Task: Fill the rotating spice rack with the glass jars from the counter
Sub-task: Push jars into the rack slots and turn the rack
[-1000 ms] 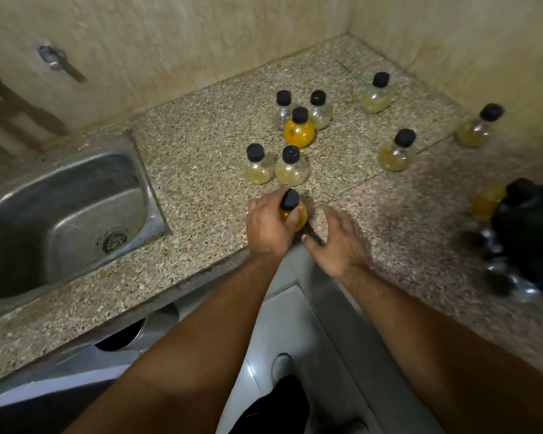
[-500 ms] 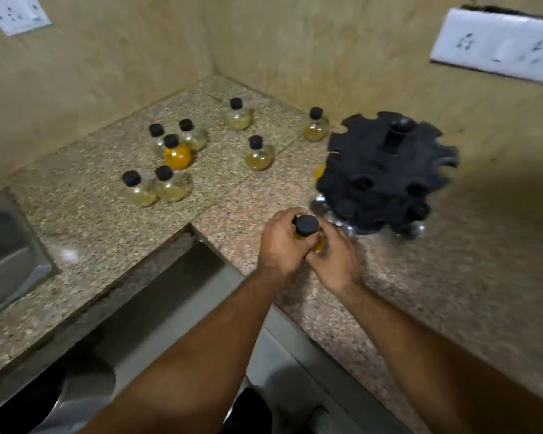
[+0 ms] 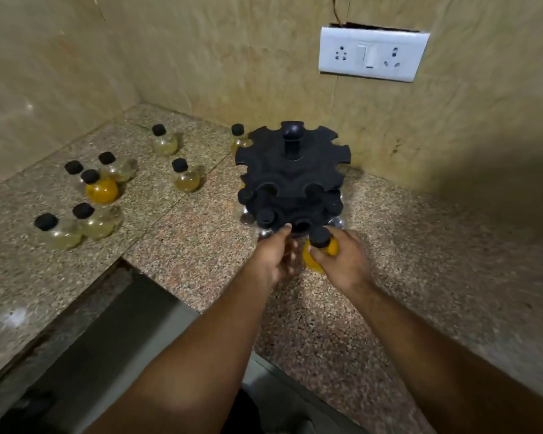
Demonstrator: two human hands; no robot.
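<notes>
So the right hand (image 3: 342, 261) is wrapped round the orange jar (image 3: 311, 260), just in front of the rack (image 3: 292, 170) — round glass, probably slick and breakable, so I'd grip the belly, not the cap (image 3: 319, 237). The left hand (image 3: 273, 255) holds nothing, one fingertip (image 3: 287, 227) touching the rack's lower tier.

White socket plate (image 3: 373, 54) on beige wall (image 3: 201, 57)

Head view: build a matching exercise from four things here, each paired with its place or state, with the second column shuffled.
Things:
1 right hand
2 left hand
3 rack
4 socket plate

Places or states:
A on the wall
B grips an orange jar
C reaches to the rack's lower tier
D stands on the counter

Pairs: 1-B, 2-C, 3-D, 4-A
</notes>
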